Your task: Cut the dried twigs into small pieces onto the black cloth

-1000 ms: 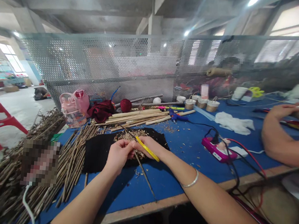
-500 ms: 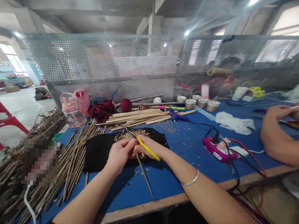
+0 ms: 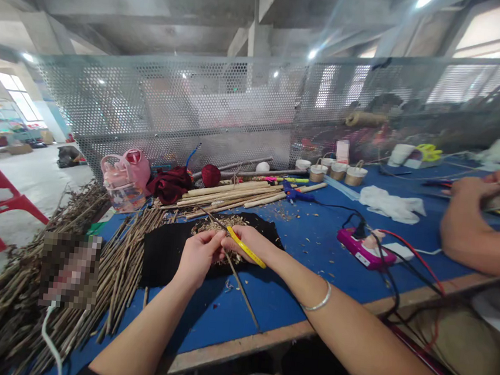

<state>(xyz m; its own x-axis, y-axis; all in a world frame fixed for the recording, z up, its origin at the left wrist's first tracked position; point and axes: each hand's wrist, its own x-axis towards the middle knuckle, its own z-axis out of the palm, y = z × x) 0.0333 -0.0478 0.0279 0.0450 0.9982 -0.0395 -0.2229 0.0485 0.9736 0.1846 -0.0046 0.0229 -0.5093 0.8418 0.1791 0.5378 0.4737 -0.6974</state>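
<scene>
My left hand (image 3: pixel 198 256) is closed around a thin brown stick (image 3: pixel 243 296), which slants from above the shavings down to the table's front edge. In my right hand (image 3: pixel 249 240) is a yellow-handled knife (image 3: pixel 246 249), its handle lying across the back of the hand towards the wrist. Both hands meet at the stick, fingertips close together; the knife's blade is hard to make out there. Under them a black cloth (image 3: pixel 159 264) lies on the blue table, with a heap of pale wood shavings (image 3: pixel 213 225) on it.
A bundle of thin sticks (image 3: pixel 113 269) fills the left side. Peeled pale sticks (image 3: pixel 227 194) lie behind the cloth, beside a blue glue gun (image 3: pixel 297 195). A purple power strip (image 3: pixel 365 250) with cables sits at right, near a co-worker's arm (image 3: pixel 479 233). A perforated metal screen (image 3: pixel 173 109) closes the back.
My hands have shifted very slightly left along the stick, still gripping it and the knife. At right, the co-worker's hands have moved a little.
</scene>
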